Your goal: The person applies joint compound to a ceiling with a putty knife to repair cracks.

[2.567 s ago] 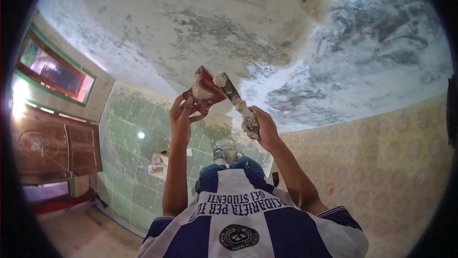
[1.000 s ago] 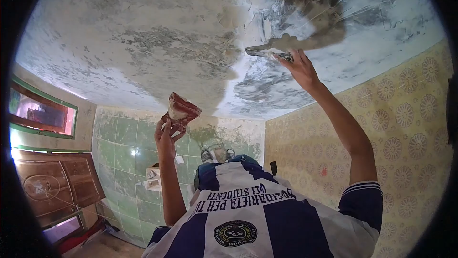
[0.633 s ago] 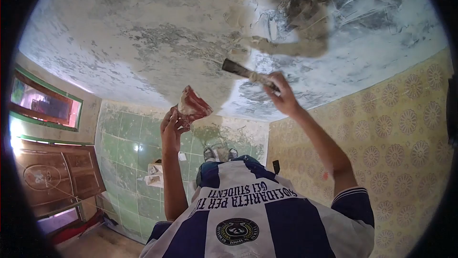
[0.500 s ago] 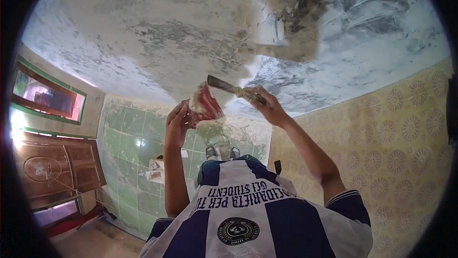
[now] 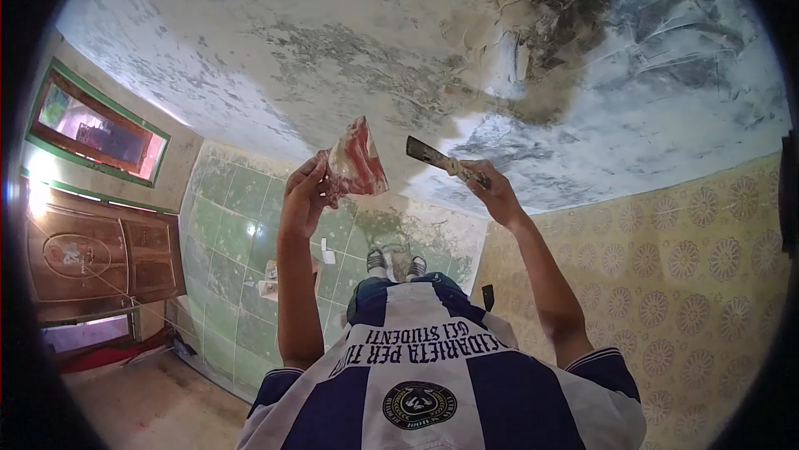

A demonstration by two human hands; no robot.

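My left hand [image 5: 307,192] grips a flat red plate [image 5: 363,169] smeared with pale putty, held up in front of the wall. In my right hand [image 5: 497,194] is a putty knife [image 5: 433,155], its dark blade pointing left toward the plate with a gap between them. Pale residue coats the knife's handle near the blade. Behind both hands rises the patchy wall [image 5: 349,51], with thick putty and a dark stained area [image 5: 545,42] at the upper right.
Green floor tiles [image 5: 225,242] lie below, with a small box-like object [image 5: 270,280] on them near my left forearm. A patterned yellow wall [image 5: 649,275] is on the right. At left are a wooden door [image 5: 104,254] and a green-framed window [image 5: 100,126].
The putty knife has moved right, away from the plate's edge, so a gap now shows between them. The plate is tilted more upright. The view has shifted slightly.
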